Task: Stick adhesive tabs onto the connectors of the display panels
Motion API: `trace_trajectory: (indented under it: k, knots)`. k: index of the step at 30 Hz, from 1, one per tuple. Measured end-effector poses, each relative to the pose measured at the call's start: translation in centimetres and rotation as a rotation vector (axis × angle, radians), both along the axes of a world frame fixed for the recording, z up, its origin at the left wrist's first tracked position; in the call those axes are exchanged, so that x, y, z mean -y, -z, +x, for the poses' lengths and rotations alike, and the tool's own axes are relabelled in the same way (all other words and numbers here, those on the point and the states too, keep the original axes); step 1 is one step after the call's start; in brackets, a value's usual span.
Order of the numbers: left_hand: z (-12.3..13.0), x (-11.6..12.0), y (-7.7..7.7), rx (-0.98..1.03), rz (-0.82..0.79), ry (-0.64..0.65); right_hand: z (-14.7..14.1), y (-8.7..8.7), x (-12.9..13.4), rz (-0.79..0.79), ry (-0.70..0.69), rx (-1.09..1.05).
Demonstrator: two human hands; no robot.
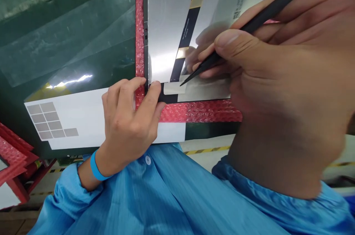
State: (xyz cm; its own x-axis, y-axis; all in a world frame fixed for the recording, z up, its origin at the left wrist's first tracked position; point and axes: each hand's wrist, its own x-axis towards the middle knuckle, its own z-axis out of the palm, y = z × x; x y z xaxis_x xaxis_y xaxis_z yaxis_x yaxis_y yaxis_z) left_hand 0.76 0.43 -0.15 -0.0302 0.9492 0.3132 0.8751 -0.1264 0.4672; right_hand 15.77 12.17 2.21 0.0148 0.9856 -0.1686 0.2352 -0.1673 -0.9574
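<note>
A silvery metal panel [163, 24] with a slanting black strip [186, 31] lies on pink bubble wrap [203, 112]. Black pointed tweezers [257, 13] are pinched in my right hand [283, 57], above the panel's lower part. Their tip is at a pale rectangular piece [174, 88] by the panel's lower edge; whether it touches cannot be made out. My left hand [131, 116] rests at the panel's lower left corner, fingers apart, with thumb and fingertips on the black edge and the bubble wrap. It holds nothing.
A white sheet with grey rectangular stickers [51, 120] lies on the green table [119, 54], under my left hand. Clear plastic film [83, 24] covers part of the table at the left. More pink bubble wrap [13, 150] is at the far left, by a red frame.
</note>
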Motion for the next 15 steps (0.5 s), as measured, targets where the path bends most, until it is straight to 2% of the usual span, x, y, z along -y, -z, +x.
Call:
trace_trajectory:
  k: [15]
  knots:
    - [0.49,0.3,0.03,-0.026,-0.021,-0.036,0.4,-0.11,0.51,0.041,-0.068,0.12]
